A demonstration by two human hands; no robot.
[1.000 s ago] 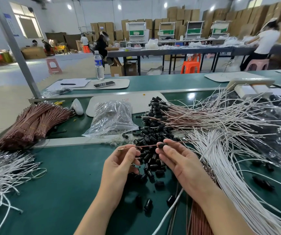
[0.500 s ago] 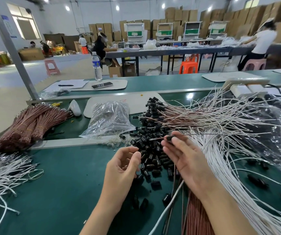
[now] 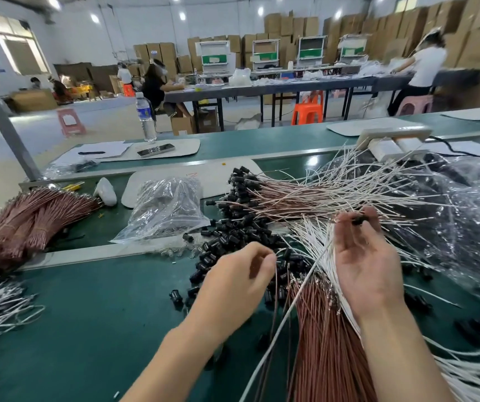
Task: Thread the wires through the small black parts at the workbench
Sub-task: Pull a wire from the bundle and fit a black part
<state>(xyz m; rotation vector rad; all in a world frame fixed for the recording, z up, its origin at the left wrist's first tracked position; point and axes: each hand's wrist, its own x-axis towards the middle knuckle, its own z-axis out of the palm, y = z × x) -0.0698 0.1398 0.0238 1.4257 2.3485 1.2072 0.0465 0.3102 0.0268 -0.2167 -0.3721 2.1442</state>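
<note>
Black parts (image 3: 233, 242) heaped mid-tabletop (image 3: 88, 314); threaded wires (image 3: 305, 195) piled behind, many loose. Right hand (image 3: 366, 262) fingers pinched one part; left hand (image 3: 238, 282) fingers pinched a wire.

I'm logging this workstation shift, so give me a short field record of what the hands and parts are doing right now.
left hand: pinching thin wires over the loose black parts
right hand: raised, palm toward the camera, fingertips holding one small black part
threaded wires: fanned behind the hands, black parts on their left ends
brown wire bundle: lying between the forearms
plastic bag: left of the black pile
</note>
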